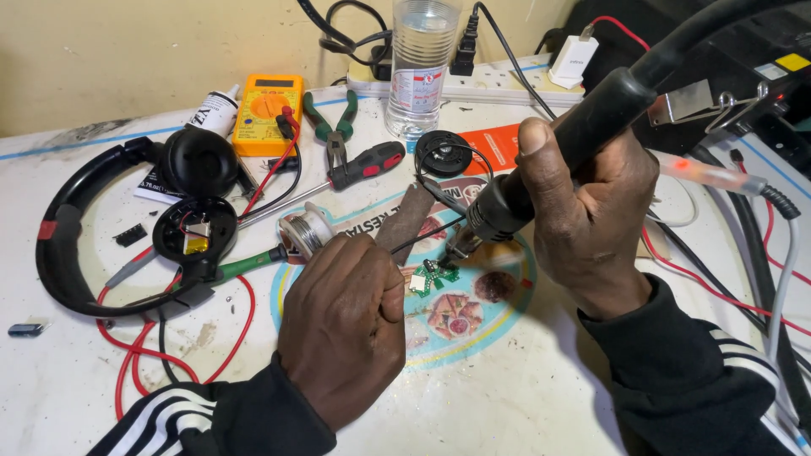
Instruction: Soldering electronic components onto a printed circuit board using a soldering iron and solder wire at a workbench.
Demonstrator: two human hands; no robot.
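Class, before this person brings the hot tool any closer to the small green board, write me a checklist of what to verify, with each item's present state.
1. Right hand grips the hot air tool firmly: ok.
2. Nozzle aimed at the green circuit board: ok.
3. Left hand steadies the board with a flat brown tool: ok.
4. Left fingers clear of the nozzle: cannot tell, very close.
5. Thin black wire clear of the heat: not ok, it passes beside the nozzle.
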